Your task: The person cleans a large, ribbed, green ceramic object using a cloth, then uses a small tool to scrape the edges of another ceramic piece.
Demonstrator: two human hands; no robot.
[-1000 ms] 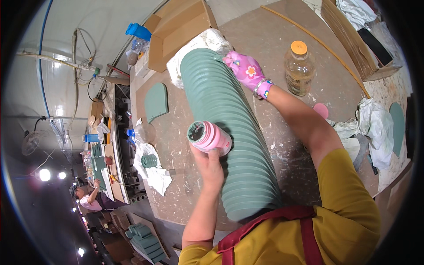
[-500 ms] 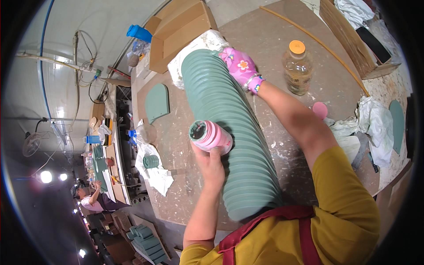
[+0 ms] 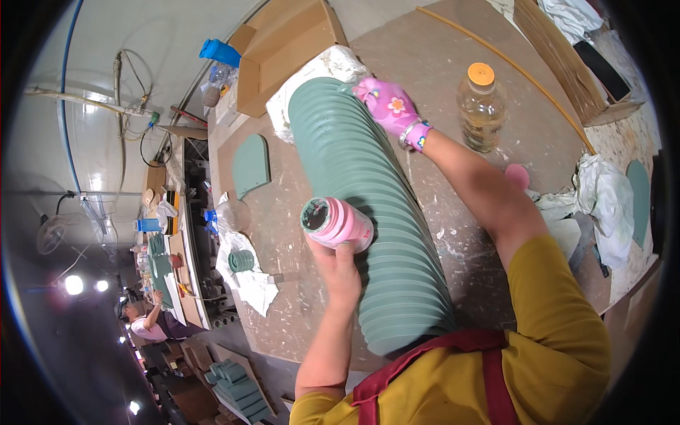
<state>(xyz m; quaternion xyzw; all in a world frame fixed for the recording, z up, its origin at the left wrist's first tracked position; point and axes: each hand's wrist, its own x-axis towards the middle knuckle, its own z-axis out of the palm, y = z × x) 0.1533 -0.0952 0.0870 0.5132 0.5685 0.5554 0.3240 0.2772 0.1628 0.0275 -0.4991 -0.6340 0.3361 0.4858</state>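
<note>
A long row of green arch-topped pieces, pressed face to face, runs from my body toward the far side of the table. My left hand is wrapped round a pink jar, tilted over the row's left side. Its open mouth faces left and is smeared green, with dark contents inside. At the far end, my right hand, in a pink flowered glove, is closed with its fingertips against the row's right upper edge. What those fingers hold, if anything, is hidden.
A clear bottle with an orange cap and a pink lid stand right of the row. A loose green piece lies left. Beyond are a cardboard box, a thin rod and crumpled white cloth. Another person is far left.
My right hand has shifted slightly to the right and nearer along the row's far edge. The pink jar stays in my left hand, almost unmoved.
</note>
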